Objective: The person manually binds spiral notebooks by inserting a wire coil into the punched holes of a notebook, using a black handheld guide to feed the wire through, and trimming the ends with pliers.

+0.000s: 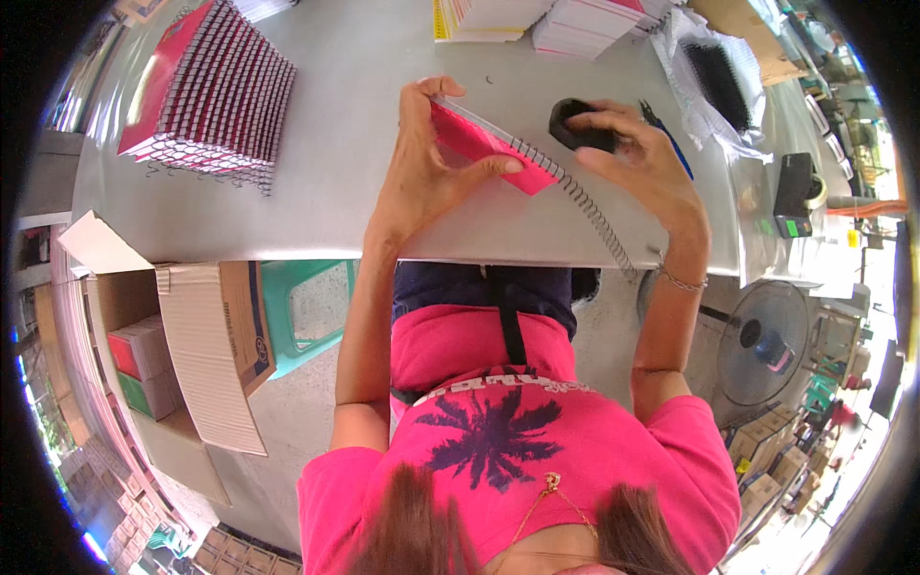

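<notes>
A small notebook with a pink-red cover is tilted up above the table, gripped by my left hand with the thumb on the cover and the fingers behind. A dark wire spiral coil runs through the holes along part of its edge. The coil's loose end trails down to the right, past the table's front edge. To the right, my right hand has its fingers curled around a black faceted block, whose far part is hidden by the fingers. Beside that hand lies a blue-and-black slim tool.
Spiral-bound red notebooks form a tall stack at left. Unbound paper stacks stand at the back. Black coils lie on white wrapping at right, near a tape dispenser. Below are an open carton, a green stool and a fan.
</notes>
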The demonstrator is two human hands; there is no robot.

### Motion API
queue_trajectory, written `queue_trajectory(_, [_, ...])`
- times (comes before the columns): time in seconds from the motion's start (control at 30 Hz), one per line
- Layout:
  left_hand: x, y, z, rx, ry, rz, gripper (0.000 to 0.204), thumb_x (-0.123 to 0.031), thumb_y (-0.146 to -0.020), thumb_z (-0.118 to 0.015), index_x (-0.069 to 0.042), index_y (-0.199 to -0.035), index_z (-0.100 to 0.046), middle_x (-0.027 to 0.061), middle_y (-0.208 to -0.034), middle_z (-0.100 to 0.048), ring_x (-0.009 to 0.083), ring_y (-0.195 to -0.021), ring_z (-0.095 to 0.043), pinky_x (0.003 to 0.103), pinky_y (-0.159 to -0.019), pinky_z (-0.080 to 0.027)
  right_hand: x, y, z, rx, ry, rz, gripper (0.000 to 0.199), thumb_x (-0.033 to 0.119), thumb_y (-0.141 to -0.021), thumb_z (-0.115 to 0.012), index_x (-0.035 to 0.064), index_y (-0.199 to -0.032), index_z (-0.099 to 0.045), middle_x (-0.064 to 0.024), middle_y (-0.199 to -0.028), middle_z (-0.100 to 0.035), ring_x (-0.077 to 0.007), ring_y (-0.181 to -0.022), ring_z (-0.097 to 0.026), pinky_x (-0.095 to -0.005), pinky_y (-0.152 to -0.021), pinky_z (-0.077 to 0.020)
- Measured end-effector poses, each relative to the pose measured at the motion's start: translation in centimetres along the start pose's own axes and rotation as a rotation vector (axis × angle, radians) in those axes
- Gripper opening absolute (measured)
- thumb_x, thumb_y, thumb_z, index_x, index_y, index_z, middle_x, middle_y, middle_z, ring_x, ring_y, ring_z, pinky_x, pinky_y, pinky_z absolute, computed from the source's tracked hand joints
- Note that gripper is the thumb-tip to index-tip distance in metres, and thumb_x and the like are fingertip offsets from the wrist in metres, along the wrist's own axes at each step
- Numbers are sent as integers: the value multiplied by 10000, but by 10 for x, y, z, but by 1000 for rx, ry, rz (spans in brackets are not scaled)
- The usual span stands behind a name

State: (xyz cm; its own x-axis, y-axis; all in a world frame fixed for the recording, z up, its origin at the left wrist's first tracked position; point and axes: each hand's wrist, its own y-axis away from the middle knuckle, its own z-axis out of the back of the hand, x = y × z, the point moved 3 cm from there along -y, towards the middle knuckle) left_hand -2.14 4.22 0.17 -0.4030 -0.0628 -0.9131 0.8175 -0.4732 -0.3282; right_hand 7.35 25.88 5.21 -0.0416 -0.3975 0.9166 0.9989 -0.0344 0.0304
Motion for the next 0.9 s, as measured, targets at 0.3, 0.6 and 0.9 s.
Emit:
queue_trajectory(0.3, [5,-4,-3,42,85,48,1040,-284,-562,-935,-97,-1354,-287,108,-1290,-405,281,-1204,-431,405,-1000,-420,5,2,-12,128,-93,68,396,260,-826,-744,3,-1116,-661,-89,-1241,-571,-177,-1122,-545,-322,-987,-406])
queue_trajectory(0.6, [6,-2,-7,48,158,51,1112,-267,-561,-938,-114,-1397,-220,114,-1285,-382,303,-1197,-425,425,-1013,-416,-22,-8,-25,346,-373,-72,369,280,-904,-677,14,-1132,-561,-133,-1393,-462,-167,-1209,-469,-313,-1012,-383])
queue_trajectory(0.9, [3,7,-9,54,140,52,1107,-297,-553,-942,-106,-1387,-240,90,-1314,-357,294,-1179,-432,425,-1007,-413,-24,-3,-27,450,-543,-40,505,201,-888,-654,2,-1310,-463,-87,-1334,-502,-166,-1198,-484,-291,-1007,-390])
